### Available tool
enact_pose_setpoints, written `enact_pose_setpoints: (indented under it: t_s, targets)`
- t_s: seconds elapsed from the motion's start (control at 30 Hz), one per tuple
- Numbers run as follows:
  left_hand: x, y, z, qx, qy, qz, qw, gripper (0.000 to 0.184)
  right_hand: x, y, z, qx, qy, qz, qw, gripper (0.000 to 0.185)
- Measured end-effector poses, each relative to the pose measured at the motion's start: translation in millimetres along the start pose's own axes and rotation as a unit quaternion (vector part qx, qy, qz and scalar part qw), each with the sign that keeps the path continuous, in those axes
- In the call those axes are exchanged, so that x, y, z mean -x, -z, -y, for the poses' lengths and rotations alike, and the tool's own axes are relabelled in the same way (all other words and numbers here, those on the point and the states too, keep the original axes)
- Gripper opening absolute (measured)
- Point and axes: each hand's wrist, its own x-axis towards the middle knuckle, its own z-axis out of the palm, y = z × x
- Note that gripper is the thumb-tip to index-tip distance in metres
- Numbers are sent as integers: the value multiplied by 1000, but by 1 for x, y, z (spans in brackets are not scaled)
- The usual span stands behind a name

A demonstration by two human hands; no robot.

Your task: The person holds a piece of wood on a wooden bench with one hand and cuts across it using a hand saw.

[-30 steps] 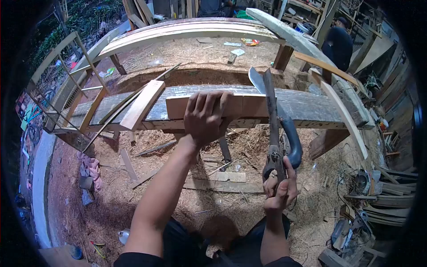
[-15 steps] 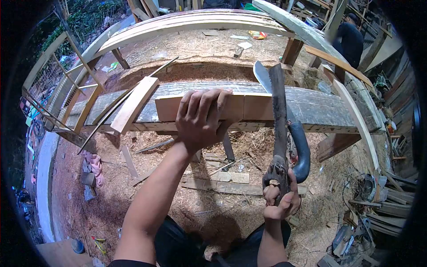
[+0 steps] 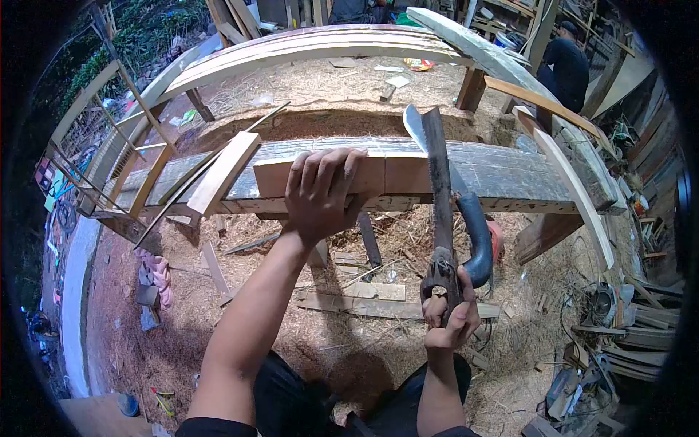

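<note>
My left hand (image 3: 322,193) is closed over a short light wooden board (image 3: 406,175), its fingers wrapped over the top edge. The board lies along a thick weathered beam (image 3: 502,173), and a thin line crosses its face right of my fingers. My right hand (image 3: 453,317) grips the handle of a handsaw (image 3: 441,193), whose dark toothed blade points up and away at the board's right end. Whether the teeth touch the wood I cannot tell. Just behind the saw is a tool with a broad pale blade (image 3: 415,127) and a curved dark handle (image 3: 477,237).
Another plank (image 3: 226,171) lies across the beam at left, beside thin sticks and a slatted wooden frame (image 3: 120,156). Long boards (image 3: 313,47) rest farther back. Wood scraps (image 3: 371,290) and shavings cover the ground. A person (image 3: 564,65) in dark clothes is at the back right.
The view has shifted slightly. The saw and my right hand appear a little farther left, and the blade leans more to the left. Both hands keep their holds.
</note>
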Motion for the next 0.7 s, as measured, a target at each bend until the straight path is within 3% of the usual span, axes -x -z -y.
enact_pose_setpoints:
  t_s: [0.7]
  targets:
    - [8,-6,1,-15,-9,-2,1000,55,2,0,5,-18,-10,16,1000,77]
